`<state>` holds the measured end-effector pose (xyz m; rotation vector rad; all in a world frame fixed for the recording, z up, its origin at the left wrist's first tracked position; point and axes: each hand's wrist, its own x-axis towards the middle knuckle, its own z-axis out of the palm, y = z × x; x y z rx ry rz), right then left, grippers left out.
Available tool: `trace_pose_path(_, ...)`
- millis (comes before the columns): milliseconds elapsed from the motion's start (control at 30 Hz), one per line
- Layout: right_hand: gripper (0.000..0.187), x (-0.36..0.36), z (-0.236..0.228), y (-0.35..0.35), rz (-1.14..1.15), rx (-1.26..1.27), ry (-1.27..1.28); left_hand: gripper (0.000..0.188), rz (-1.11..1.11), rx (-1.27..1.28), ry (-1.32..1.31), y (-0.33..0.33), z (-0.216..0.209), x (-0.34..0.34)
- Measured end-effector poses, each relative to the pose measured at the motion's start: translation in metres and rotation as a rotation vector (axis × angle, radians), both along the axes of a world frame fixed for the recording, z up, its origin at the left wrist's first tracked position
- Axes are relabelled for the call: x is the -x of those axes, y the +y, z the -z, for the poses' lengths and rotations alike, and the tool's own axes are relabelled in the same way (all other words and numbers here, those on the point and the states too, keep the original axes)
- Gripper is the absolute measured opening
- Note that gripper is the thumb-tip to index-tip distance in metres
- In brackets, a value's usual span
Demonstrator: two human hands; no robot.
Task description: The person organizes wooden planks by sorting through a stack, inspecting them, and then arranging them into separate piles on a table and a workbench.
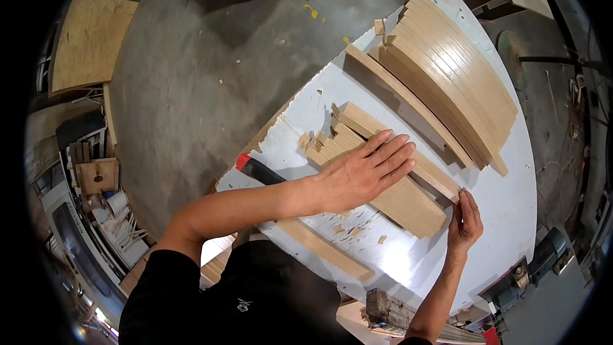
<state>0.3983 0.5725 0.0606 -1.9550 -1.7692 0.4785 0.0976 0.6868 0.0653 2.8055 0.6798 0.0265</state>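
Note:
My left hand [370,169] lies flat, fingers stretched, across a narrow wooden strip [437,177] and the group of pale wooden strips [412,207] beside it. At the near right end of that narrow strip, my right hand [467,222] has its thumb and fingers closed around the tip. The grouped strips have uneven, stepped far-left ends. Partly under my left forearm lies a black tool with a red end [258,169]; its kind is hidden. A single curved strip [325,249] rests close to my body.
All this lies on a white tabletop [504,198] with a chipped left edge. A large bundle of wooden strips [453,76] fills its far right, with a loose strip [408,103] alongside. Small offcuts [354,232] are scattered about. A grey machine [543,294] stands at the lower right.

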Motion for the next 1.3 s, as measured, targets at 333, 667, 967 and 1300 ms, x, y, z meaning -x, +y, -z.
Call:
trace_pose_path(333, 0.041, 0.003, -0.002, -0.002, -0.025, -0.027, -0.073, 0.06, 0.003, 0.037, -0.074, 0.001, 0.0, 0.002)
trace_pose_path(667, 0.039, 0.001, -0.003, -0.002, -0.007, 0.019, -0.007, 0.062, 0.032, -0.008, -0.032, 0.002, -0.001, 0.001)
trace_pose_path(967, 0.032, -0.015, -0.044, 0.027, -0.048, 0.44, 0.37, 0.068, 0.027, 0.058, 0.004, 0.005, -0.005, 0.001)
trace_pose_path(1300, 0.037, 0.064, -0.015, 0.1, -0.243, -0.207, -0.437, 0.068, -0.009, 0.135, -0.105, 0.012, -0.004, 0.012)
